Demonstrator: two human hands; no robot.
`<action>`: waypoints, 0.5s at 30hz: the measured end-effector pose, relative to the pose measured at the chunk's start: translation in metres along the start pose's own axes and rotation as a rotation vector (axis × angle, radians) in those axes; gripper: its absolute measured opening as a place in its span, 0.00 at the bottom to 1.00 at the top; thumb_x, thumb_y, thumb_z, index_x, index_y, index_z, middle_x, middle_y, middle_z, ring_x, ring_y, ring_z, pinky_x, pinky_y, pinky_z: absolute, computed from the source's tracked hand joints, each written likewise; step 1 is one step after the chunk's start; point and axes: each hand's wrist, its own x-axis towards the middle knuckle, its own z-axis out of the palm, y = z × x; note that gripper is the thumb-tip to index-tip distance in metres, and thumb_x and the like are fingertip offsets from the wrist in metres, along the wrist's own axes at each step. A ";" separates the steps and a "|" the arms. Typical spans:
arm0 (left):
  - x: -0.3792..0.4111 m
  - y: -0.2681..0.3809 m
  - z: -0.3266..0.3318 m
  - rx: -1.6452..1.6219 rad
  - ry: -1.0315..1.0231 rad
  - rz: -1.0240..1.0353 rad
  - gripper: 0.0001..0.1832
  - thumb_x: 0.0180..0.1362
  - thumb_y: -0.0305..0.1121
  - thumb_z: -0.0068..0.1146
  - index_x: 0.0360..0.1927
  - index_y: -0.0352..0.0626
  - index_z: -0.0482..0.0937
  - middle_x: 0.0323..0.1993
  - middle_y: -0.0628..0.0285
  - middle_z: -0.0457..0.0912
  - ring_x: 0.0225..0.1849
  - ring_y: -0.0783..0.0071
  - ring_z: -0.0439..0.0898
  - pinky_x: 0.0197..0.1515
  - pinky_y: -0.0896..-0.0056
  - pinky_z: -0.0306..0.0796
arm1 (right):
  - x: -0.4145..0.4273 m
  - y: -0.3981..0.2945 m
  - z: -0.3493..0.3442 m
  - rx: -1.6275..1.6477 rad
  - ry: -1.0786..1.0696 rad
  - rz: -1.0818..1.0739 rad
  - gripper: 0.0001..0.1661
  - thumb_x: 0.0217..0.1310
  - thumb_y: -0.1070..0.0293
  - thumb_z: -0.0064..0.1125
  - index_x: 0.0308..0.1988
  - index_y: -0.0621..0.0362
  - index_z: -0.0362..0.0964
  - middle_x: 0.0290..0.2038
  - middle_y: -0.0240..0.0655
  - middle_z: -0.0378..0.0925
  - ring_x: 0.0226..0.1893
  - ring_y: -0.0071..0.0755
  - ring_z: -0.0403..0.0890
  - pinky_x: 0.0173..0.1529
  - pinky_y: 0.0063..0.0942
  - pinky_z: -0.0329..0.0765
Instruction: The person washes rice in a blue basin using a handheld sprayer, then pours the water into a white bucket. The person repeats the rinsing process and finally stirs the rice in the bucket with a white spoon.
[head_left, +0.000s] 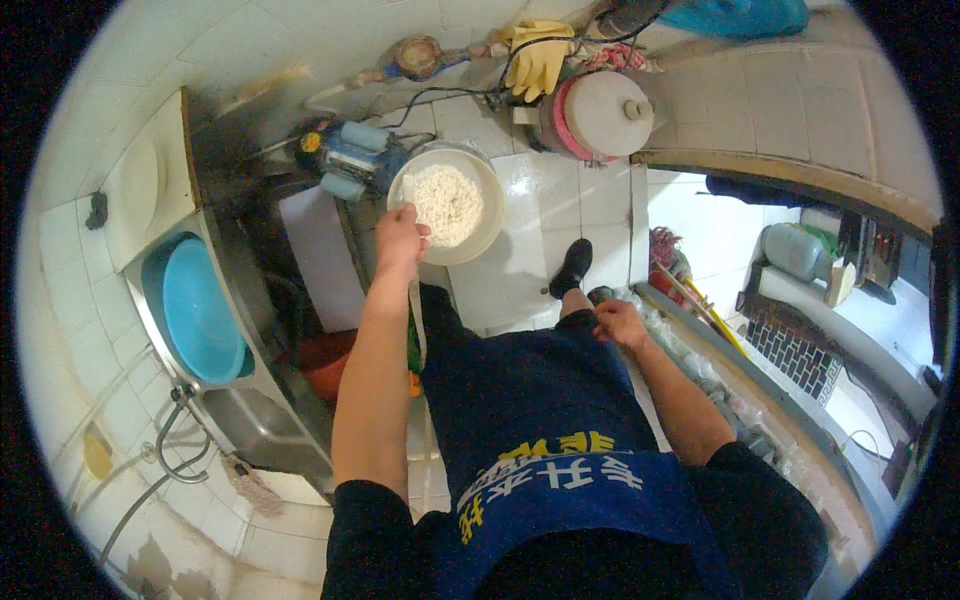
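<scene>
My left hand (403, 236) is at the near-left rim of a round cream tub (491, 225). Its fingers are closed around a pale hose-like strip (417, 319), whose upper end shows inside the tub and whose lower part trails down past my leg. Whether the fingers also touch the rim is hard to tell. A whitish, grainy mass (448, 206) lies in the tub. My right hand (621, 324) is beside my dark-clothed knee, its fingers loosely bent; nothing shows in it, though its palm is hidden.
An electric motor (360, 160) stands left of the tub. Behind are a lidded container (607, 112) and yellow rubber gloves (536, 60). A blue basin (199, 311) sits in the steel sink (259, 420) at left. A raised ledge (720, 352) runs along the right.
</scene>
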 end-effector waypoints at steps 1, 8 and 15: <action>-0.003 0.002 -0.001 0.015 0.009 -0.016 0.16 0.72 0.43 0.49 0.49 0.39 0.74 0.26 0.61 0.80 0.16 0.75 0.70 0.17 0.72 0.63 | -0.001 -0.005 0.001 0.015 -0.004 0.011 0.14 0.67 0.70 0.55 0.48 0.66 0.77 0.36 0.41 0.83 0.30 0.34 0.87 0.31 0.30 0.86; -0.008 -0.005 -0.014 0.112 0.023 -0.044 0.18 0.75 0.43 0.44 0.45 0.35 0.72 0.26 0.57 0.80 0.17 0.73 0.73 0.17 0.70 0.65 | 0.009 0.010 0.010 0.069 -0.012 0.003 0.12 0.68 0.69 0.55 0.47 0.64 0.77 0.34 0.39 0.82 0.29 0.32 0.86 0.31 0.29 0.85; -0.018 -0.012 -0.027 0.169 -0.048 -0.058 0.19 0.76 0.43 0.41 0.42 0.33 0.71 0.24 0.55 0.80 0.16 0.72 0.74 0.16 0.69 0.68 | 0.019 0.023 0.010 0.049 -0.021 0.013 0.10 0.67 0.71 0.56 0.46 0.64 0.77 0.33 0.38 0.82 0.29 0.32 0.86 0.30 0.29 0.84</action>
